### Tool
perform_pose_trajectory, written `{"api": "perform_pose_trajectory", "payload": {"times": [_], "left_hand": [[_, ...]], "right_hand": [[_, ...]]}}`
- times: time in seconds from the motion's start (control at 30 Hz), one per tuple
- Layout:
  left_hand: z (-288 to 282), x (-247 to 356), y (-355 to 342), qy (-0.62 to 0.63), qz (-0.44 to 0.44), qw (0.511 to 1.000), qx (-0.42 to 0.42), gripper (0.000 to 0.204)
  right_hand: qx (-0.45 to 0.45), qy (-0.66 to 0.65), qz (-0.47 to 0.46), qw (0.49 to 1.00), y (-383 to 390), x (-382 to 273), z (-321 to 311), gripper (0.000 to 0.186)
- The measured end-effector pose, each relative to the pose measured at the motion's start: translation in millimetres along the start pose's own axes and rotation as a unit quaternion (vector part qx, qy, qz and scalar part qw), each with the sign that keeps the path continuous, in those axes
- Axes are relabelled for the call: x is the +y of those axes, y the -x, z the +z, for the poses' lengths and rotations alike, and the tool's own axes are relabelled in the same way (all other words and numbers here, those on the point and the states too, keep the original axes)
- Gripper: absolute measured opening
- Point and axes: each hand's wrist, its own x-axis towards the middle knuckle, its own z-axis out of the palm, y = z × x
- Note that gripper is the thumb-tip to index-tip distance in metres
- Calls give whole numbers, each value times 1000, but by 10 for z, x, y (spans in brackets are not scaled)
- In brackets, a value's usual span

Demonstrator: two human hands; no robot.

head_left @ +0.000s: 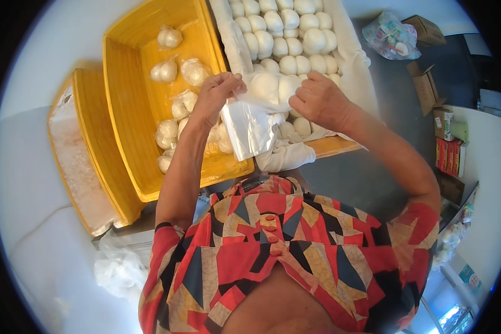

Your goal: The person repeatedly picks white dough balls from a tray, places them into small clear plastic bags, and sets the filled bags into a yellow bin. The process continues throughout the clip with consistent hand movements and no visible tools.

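My left hand (220,92) pinches the edge of a clear plastic bag (253,100) near the seam between two containers. Opposite it, my right hand (317,100) has curled fingers gripping the bag's other side. White round buns (267,86) show between my hands in or behind the plastic; I cannot tell which. A glossy stack of clear bags (247,136) lies below my hands. Behind them a cloth-lined tray (359,78) holds rows of white buns (289,64). On the left, a yellow plastic crate (117,67) holds several bagged buns (167,133).
Another yellow container (94,156) stands at the far left. On the right are a dark surface (339,170), a filled plastic bag (389,36), open cardboard boxes (420,86) and stacked red boxes (450,157). A white bag (119,270) lies at the lower left.
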Motion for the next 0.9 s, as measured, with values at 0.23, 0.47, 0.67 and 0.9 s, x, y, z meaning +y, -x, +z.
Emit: {"api": "perform_pose_trajectory", "payload": {"times": [0.23,0.47,0.67,0.9], "left_hand": [[113,339,295,73,46,982,-169,33],[91,88,344,84,50,987,-125,19],[-354,-305,299,253,25,965,-70,21],[-214,-244,550,310,-12,949,-62,21]], "right_hand": [[236,-563,352,709,-324,-194,182,29],[157,-780,370,480,-660,-480,127,47],[204,-752,423,463,-299,-250,680,27],[172,-869,296,358,-472,-520,518,31]]}}
